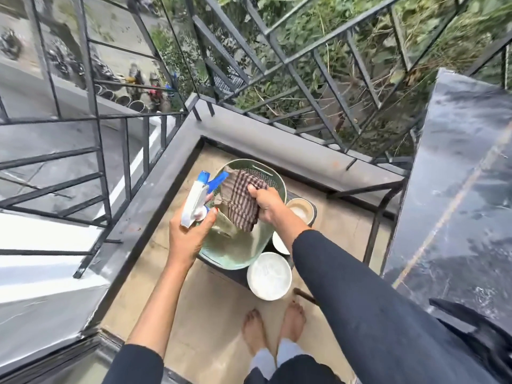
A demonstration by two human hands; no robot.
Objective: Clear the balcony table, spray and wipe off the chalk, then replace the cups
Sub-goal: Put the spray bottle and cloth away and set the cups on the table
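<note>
My left hand (188,234) grips a white spray bottle (195,200) with a blue nozzle, held over the left rim of a pale green basket (278,178). My right hand (264,205) clutches a brown checked cloth (241,198) above the inside of the basket. The basket stands on a small dark stool whose top is mostly hidden. Three white cups sit beside the basket: one at the right (302,210), one partly hidden by my forearm (278,242), and a large one at the front (268,275).
A black metal railing (291,67) and a grey ledge (249,134) enclose the narrow balcony corner. A dark glossy tabletop (465,173), wet-looking, rises at the right. My bare feet (274,328) stand on the beige tiled floor just behind the stool.
</note>
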